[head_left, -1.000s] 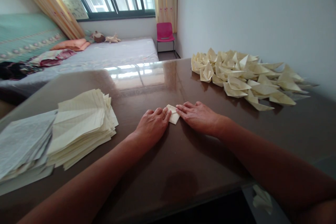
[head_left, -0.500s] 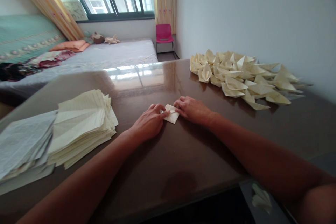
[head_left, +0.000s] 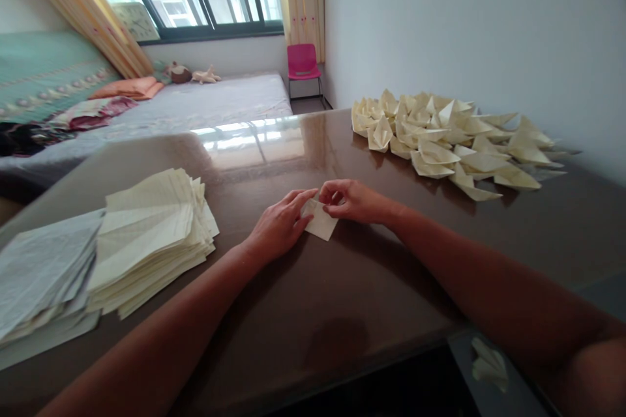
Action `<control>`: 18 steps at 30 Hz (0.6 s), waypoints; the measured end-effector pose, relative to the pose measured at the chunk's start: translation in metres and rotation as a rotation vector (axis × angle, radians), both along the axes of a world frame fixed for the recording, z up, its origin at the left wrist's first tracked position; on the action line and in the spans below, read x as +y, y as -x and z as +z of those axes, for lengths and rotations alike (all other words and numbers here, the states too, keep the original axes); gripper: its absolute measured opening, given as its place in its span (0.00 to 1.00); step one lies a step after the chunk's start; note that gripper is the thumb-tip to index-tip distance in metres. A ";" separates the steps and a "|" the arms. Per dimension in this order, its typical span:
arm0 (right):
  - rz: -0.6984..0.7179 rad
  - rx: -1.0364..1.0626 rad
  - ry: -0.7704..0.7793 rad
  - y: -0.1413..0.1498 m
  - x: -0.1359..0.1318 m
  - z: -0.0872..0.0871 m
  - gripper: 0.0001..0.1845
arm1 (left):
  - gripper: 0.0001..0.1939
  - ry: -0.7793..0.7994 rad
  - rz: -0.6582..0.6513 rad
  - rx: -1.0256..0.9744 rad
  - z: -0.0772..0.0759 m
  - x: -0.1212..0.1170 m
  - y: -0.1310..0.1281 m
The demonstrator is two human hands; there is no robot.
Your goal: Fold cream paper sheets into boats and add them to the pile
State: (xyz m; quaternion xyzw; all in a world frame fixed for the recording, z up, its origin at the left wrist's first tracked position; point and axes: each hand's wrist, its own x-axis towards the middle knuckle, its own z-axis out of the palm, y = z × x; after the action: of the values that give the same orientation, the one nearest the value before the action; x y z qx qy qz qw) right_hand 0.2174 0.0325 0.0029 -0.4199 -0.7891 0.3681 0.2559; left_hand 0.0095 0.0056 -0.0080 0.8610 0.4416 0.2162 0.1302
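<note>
A small folded square of cream paper (head_left: pixel 323 224) lies on the brown table, one corner pointing toward me. At its left corner, my left hand (head_left: pixel 282 220) has the thumb on the paper and the fingers stretched along its far side, steadying it between them. My right hand (head_left: pixel 353 201) pinches the far right edge with curled thumb and forefinger. The fingertips partly cover the paper's upper part. To the right, beyond my right hand, sits a cluster of folded paper boats (head_left: pixel 433 133).
Left on the table (head_left: pixel 254 339) are a stack of cream paper sheets (head_left: pixel 147 221) and greyish sheets (head_left: pixel 46 267). A crumpled-looking paper piece (head_left: pixel 490 365) lies below the table's front edge at right. Farther back are a bed (head_left: pixel 229 96), a pink chair (head_left: pixel 302 64) and the wall.
The paper has turned slightly and more of its near face shows. My left fingers have straightened out, and my right fingers have curled into a pinch at the far edge.
</note>
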 end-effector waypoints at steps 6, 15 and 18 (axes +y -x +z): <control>-0.048 0.330 0.009 0.007 0.000 0.001 0.18 | 0.11 0.229 0.147 -0.461 0.000 0.005 -0.003; -0.092 -0.096 -0.429 0.008 -0.007 -0.002 0.06 | 0.13 0.023 0.132 -0.421 -0.004 0.004 -0.006; -0.099 -0.428 -0.663 0.005 -0.011 0.007 0.07 | 0.12 -0.258 0.122 -0.165 -0.002 0.000 -0.002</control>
State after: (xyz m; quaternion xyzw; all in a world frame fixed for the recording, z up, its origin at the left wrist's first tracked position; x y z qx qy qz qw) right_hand 0.2123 0.0212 0.0100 -0.4191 -0.8795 -0.0155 0.2248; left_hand 0.0120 0.0055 -0.0097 0.8216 0.4492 0.3484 0.0410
